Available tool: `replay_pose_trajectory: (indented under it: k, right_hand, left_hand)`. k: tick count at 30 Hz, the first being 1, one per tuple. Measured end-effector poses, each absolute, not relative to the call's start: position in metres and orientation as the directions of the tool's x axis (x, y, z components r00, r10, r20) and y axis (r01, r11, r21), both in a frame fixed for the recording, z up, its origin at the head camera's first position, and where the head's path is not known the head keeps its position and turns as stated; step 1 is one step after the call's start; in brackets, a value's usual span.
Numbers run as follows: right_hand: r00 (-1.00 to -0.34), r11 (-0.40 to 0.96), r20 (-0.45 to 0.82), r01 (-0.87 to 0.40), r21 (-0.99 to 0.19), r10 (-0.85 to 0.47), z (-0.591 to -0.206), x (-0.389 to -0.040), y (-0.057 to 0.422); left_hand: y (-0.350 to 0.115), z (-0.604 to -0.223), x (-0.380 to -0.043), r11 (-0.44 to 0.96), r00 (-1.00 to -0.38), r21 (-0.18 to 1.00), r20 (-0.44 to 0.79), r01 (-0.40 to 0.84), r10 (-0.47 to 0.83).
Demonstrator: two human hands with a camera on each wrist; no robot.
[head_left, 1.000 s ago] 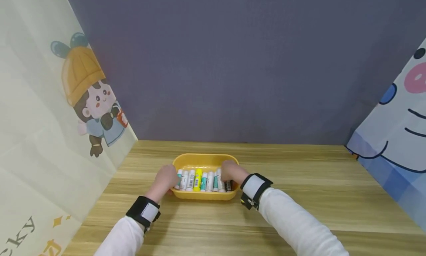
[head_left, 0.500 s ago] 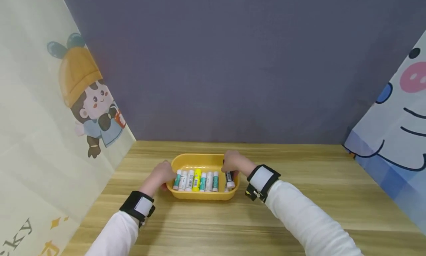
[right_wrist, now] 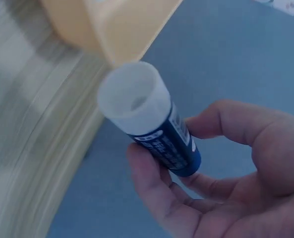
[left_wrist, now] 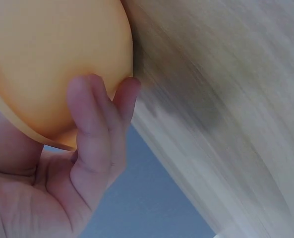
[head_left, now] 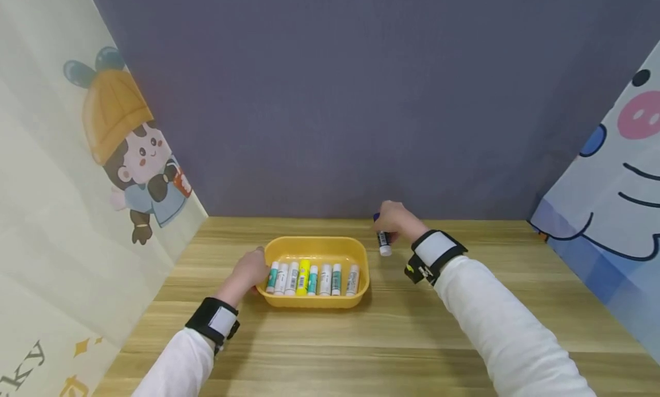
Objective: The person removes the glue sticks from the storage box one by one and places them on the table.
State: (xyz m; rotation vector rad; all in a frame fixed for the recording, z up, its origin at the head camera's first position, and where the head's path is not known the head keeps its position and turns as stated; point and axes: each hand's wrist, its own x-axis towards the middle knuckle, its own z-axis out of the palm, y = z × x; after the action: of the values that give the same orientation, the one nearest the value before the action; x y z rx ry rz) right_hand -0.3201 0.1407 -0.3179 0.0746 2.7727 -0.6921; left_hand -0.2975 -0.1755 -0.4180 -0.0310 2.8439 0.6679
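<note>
Clear of the yellow tray [head_left: 314, 301]: a dark-blue tube [head_left: 384, 239], over its right end moments ago, is now right of centre in the frame, pinched (white end lowermost) in the fingers of the right hand [head_left: 396, 219]. At centre-left, the left hand [head_left: 250, 268] grips the tray's left end with curled fingers, leaving eight other tubes [head_left: 312, 280] lying inside.

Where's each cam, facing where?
Head: on the person's head, facing forward and down at a yellow tray and table; left hand, right hand, sleeves show.
Left wrist: on that wrist, facing the left hand holding the tray.
Right wrist: on that wrist, facing the right hand holding a blue tube.
Head and right wrist share the tray and tube.
</note>
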Motion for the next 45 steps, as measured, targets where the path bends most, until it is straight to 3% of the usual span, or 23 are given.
replay_pose_trajectory:
  k: [4, 14, 32, 45]
  right_hand:
    - [-0.967, 0.861, -0.254, 0.145, -0.487, 0.019, -0.322, -0.326, 0.156]
    - [-0.97, 0.887, -0.218, 0.188, -0.421, 0.102, -0.354, -0.344, 0.18]
    - [-0.993, 0.901, -0.003, 0.106, -0.42, 0.115, -0.426, -0.353, 0.191]
    - [-0.994, 0.913, 0.004, 0.102, -0.395, 0.112, -0.439, -0.355, 0.194]
  left_hand:
    - [-0.176, -0.418, -0.298, 0.893, -0.975, 0.444, -0.221, -0.069, 0.035]
    - [-0.179, -0.416, -0.298, 0.899, -0.972, 0.429, -0.234, -0.091, 0.013]
    - [-0.179, -0.412, -0.29, 0.903, -0.978, 0.42, -0.21, -0.092, -0.002]
    - [-0.179, -0.417, -0.293, 0.903, -0.978, 0.419, -0.206, -0.091, -0.002]
